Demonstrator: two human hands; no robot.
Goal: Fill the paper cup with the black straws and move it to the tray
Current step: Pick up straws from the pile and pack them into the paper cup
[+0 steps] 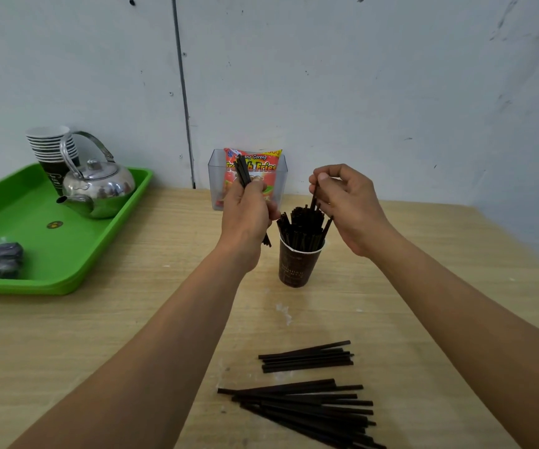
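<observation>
Head view over a wooden desk (132, 335), a green tray (67, 254) at its left edge. The left hand (245, 218) grips a bundle of black straws (242, 170) just beside the paper cup (297, 267); the right hand (346, 202) pinches a single straw (313, 197) above it. The cup stands upright mid-desk, well apart from the tray, already crowded with straws. Nearer the person lie loose straws (307, 406).

my body, as seen: left hand (245, 218) and right hand (352, 205), both bare; two forearms (171, 335), bare along all their visible length, tapering to the wrists; a short, plain nail (322, 178) shows on my right thumb.
</observation>
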